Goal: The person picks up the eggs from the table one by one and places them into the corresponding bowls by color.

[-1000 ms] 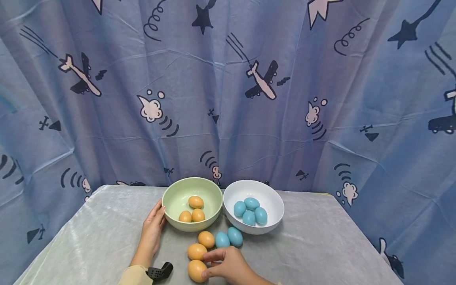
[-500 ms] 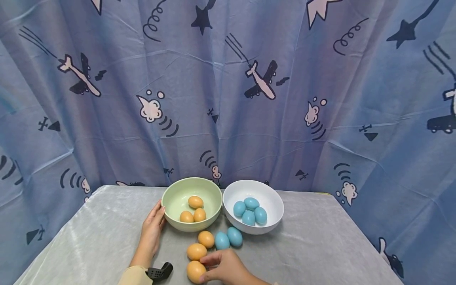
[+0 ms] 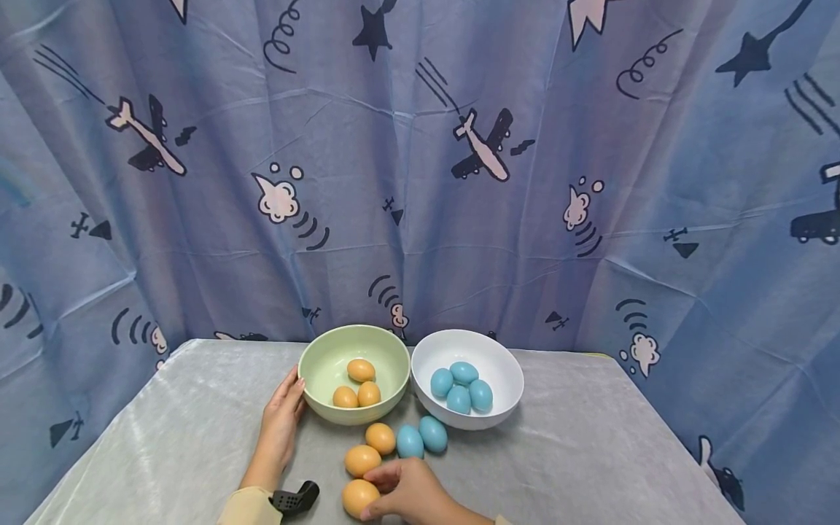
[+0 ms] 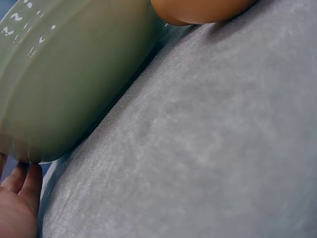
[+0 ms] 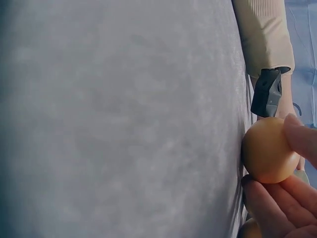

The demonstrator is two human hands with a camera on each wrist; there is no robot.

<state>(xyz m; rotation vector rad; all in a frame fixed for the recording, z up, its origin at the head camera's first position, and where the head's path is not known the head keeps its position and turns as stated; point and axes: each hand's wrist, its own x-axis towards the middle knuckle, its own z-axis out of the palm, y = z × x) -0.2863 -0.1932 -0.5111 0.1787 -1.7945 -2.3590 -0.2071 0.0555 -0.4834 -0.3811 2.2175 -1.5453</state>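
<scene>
My right hand (image 3: 420, 490) pinches the nearest orange egg (image 3: 359, 499) between thumb and fingers, low at the table. The right wrist view shows the thumb on one side of that egg (image 5: 270, 151) and fingers on the other. Two more orange eggs (image 3: 362, 461) lie just beyond it in a line toward the bowls. At the left, my left hand (image 3: 281, 423) rests its fingers against the outer side of the light green bowl (image 3: 321, 408), which contains 3 orange eggs (image 3: 361, 370). In the left wrist view, its fingertips (image 4: 33, 171) touch the bowl's wall.
A white bowl (image 3: 505, 408) with several blue eggs (image 3: 464, 373) stands right beside the green one. Two blue eggs (image 3: 433, 434) lie in front of it on the grey table cloth (image 3: 590, 452). A patterned blue curtain (image 3: 420, 182) hangs behind the table.
My right hand and the nearest orange egg have shifted slightly left, leaving the egg a little apart from its neighbour. Two orange eggs in the green bowl rolled slightly right. The left hand stays put.
</scene>
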